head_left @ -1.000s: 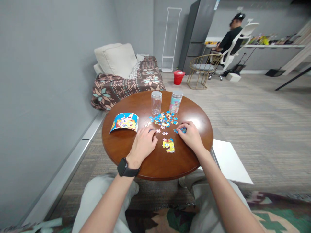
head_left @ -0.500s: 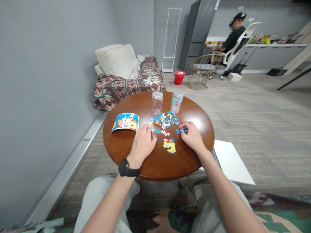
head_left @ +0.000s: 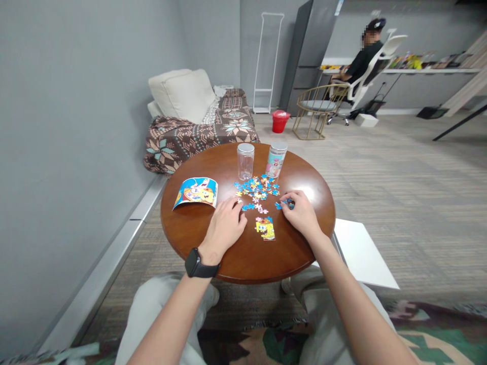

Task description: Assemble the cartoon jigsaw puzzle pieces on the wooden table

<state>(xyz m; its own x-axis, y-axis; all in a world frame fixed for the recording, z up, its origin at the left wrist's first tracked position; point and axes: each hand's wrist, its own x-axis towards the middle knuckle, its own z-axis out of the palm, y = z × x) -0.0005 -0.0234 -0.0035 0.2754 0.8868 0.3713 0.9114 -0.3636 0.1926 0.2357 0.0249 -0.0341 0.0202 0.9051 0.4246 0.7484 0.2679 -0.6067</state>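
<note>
On the round brown table, my left hand lies palm down with fingers stretched forward. Its fingertips touch a pale jigsaw piece at the near left of the loose pile. My right hand is arched over a few blue jigsaw pieces; they show in the gap between thumb and index finger. A joined patch of puzzle with a yellow cartoon face rests between my hands, nearer to me. Beyond it spreads the pile of loose pieces, mostly blue, with some pink and yellow.
A clear lidded jar and a printed jar stand behind the pile. A curled picture sheet lies at the left of the table. Farther off are a covered sofa, a red bin and a seated person.
My left hand has shifted slightly right along the near edge of the pile, and small pieces by its fingertips have moved closer together. My right hand looks almost unmoved.
</note>
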